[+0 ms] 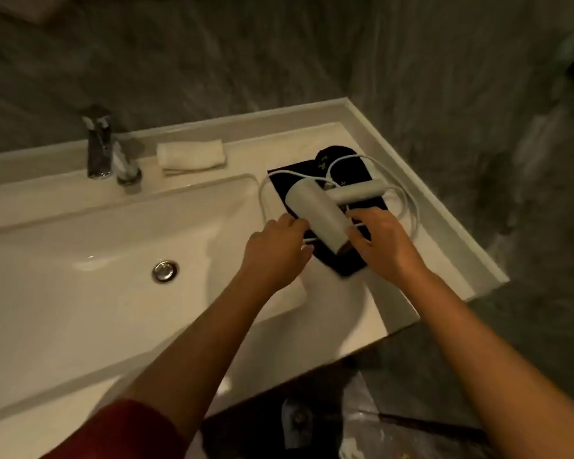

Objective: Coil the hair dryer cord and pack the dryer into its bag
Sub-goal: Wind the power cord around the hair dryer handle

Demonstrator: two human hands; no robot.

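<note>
A white hair dryer lies on a flat black bag on the counter right of the sink, its handle pointing right. Its white cord lies in loose loops around the dryer and over the bag. My left hand is at the dryer's left side, fingers pinching a strand of cord near the barrel. My right hand rests at the barrel's near end, fingers curled against the dryer and cord.
A white sink basin with a metal drain fills the left. A chrome faucet and a folded white towel stand behind it. The counter edge drops off right. A bin with a plastic liner sits below.
</note>
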